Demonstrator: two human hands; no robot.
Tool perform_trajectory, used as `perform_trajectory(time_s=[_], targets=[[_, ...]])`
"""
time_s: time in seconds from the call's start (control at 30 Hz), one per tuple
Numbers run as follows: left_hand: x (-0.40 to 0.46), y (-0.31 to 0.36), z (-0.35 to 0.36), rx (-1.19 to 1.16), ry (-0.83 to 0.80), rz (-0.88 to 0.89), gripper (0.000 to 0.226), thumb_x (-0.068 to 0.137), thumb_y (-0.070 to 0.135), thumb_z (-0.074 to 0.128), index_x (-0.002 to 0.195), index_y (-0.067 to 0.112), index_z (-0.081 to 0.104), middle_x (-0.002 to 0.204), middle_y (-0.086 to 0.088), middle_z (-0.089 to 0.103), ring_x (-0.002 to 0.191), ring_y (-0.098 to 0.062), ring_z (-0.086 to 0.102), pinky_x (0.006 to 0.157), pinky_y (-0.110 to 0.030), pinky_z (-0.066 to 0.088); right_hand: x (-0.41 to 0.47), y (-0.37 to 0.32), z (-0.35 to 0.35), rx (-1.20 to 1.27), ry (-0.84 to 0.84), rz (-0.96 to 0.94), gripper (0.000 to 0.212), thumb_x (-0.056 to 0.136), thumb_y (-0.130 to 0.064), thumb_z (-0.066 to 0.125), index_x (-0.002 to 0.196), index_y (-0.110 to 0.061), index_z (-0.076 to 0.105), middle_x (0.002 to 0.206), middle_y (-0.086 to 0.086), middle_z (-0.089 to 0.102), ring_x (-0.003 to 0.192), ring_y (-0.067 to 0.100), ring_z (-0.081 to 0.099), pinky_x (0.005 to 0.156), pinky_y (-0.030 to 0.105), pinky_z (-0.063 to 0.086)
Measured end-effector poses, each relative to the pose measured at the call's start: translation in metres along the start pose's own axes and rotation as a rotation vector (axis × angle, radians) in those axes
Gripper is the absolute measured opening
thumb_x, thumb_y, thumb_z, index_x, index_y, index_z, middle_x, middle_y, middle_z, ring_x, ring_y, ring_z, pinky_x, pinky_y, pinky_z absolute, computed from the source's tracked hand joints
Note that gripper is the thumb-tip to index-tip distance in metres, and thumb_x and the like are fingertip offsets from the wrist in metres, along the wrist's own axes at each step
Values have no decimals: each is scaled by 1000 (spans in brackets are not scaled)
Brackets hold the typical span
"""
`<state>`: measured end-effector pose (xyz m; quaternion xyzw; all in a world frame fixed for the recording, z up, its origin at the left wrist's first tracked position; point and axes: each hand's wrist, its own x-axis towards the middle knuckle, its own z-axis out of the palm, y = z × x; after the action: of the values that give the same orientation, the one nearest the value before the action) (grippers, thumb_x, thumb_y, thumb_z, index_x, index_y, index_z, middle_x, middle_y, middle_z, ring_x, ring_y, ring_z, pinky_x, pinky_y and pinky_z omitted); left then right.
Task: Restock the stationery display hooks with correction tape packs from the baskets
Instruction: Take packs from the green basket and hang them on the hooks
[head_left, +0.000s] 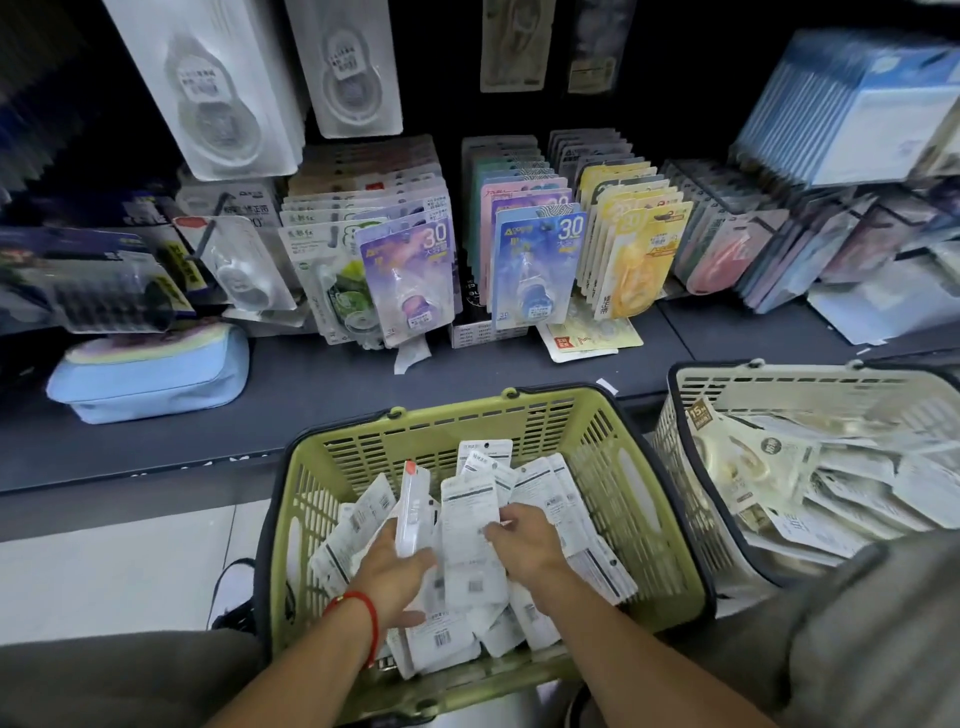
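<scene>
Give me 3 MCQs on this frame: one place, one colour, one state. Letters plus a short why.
1. Where are both hands?
A. in the green basket
B. in the white basket
C. at the hooks

2. What colour is the band on the left wrist?
A. blue
B. red
C. black

3. What is the left hand doing?
A. hanging idle
B. pressing on the shelf
C. gripping a pack held upright

Key:
1 A: the left hand and right hand are both inside the green basket; the white basket stands to its right.
2 B: the band is red.
3 C: its fingers curl round a pack that stands on edge above the pile.
</scene>
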<state>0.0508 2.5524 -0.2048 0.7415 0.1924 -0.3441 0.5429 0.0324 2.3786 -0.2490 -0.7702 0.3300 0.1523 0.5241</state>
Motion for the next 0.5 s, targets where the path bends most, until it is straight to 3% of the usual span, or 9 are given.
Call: perform_trajectory(time_s=[0.07,0.13,0.2,0.27,0.33,0.4,0.5], targets=[[-8,1,3,-52,-65,10,50,100,44,65,145,41,42,153,0,47,124,-26,55,90,-50,62,-11,-8,6,230,-41,-8,15,95,-20,71,110,-16,72,112,8,74,104,24,71,87,41,64],[-8,-1,4,-107,-146,12,82,88,60,72,157,39,32,158,2,42,135,-27,53,81,-46,64,-21,-17,14,466,-145,12,15,94,-22,73,107,-14,72,109,9,74,100,23,73,75,36,65],[-6,-3,2,-180,-189,41,77,82,48,83,149,36,46,146,2,59,128,-24,61,81,-49,65,-25,-24,18,634,-228,43,18,96,-23,70,107,-11,76,101,10,78,91,23,75,69,33,62],[-1,-6,-4,-235,-163,57,62,85,18,86,138,32,57,128,-3,71,116,-26,69,84,-54,64,-21,-27,18,662,-219,70,20,95,-20,67,105,-7,78,101,12,79,85,23,74,66,32,61],[2,-9,-12,-299,-130,23,59,85,1,82,133,29,61,123,-8,73,111,-32,70,82,-56,64,-6,-26,20,463,-80,98,20,97,-21,62,100,-8,76,102,14,78,84,25,72,70,36,63],[1,-11,-18,-361,-133,-1,59,82,-1,83,128,29,64,122,-10,72,111,-36,69,82,-57,64,15,-20,24,52,127,110,22,99,-27,59,109,-10,69,114,15,71,100,31,68,89,41,60],[-4,-16,-26,-382,-115,11,60,80,-2,84,128,30,65,121,-10,74,110,-38,71,82,-58,63,34,-22,42,-152,91,217,83,95,-51,69,152,-4,33,150,21,42,139,40,46,110,47,43]])
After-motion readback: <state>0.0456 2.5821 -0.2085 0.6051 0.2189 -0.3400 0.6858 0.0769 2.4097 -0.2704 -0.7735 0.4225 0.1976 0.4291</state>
